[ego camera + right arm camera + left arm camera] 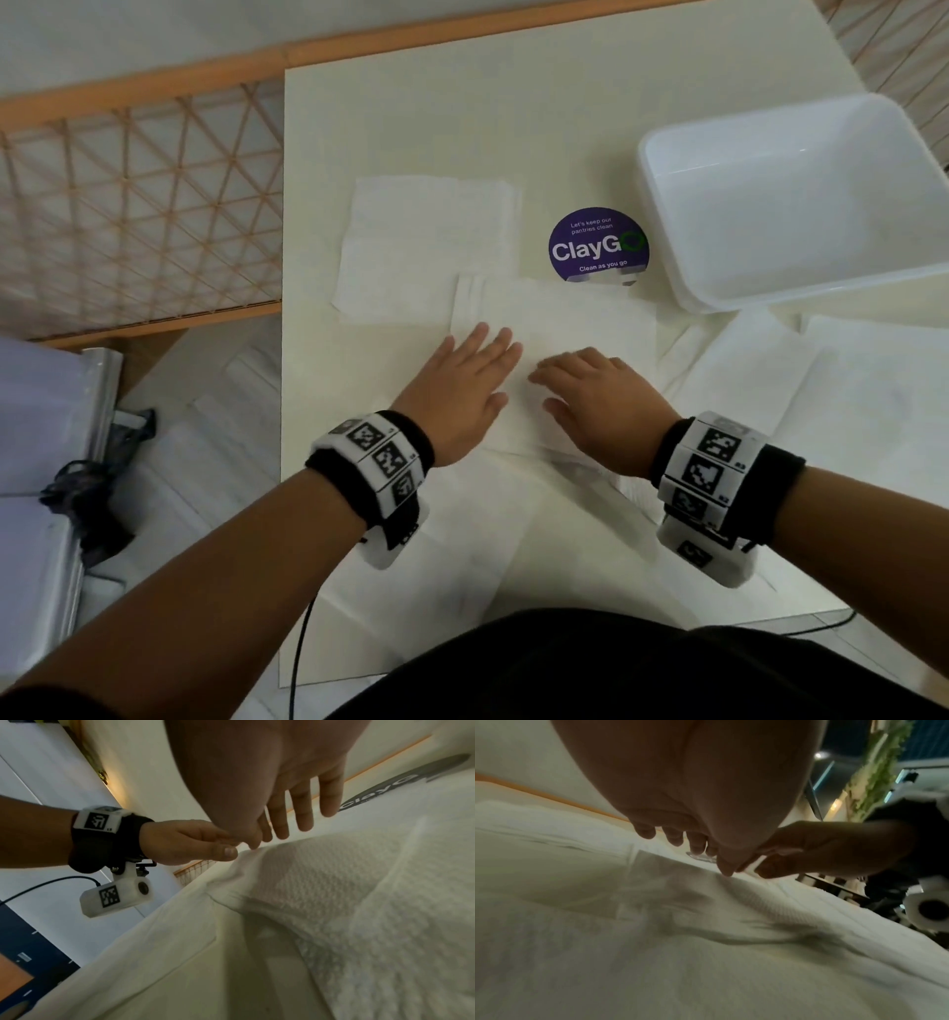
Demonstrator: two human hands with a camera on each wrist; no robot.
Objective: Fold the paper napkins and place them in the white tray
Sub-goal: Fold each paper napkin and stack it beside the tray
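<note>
Your white tray (801,205) sits bare, far past your fingertips to the right. The napkin (554,329) lies under your flat left hand (462,390) and loosely bent right hand (601,401); neither grips. I think you're pressing a fold; next, fold again. Only the right wrist view shows its bumpy weave

right hand (277,787) spreads straight fingers (329,801) above a textured napkin (359,902); left hand (185,843) touches its edge
</note>
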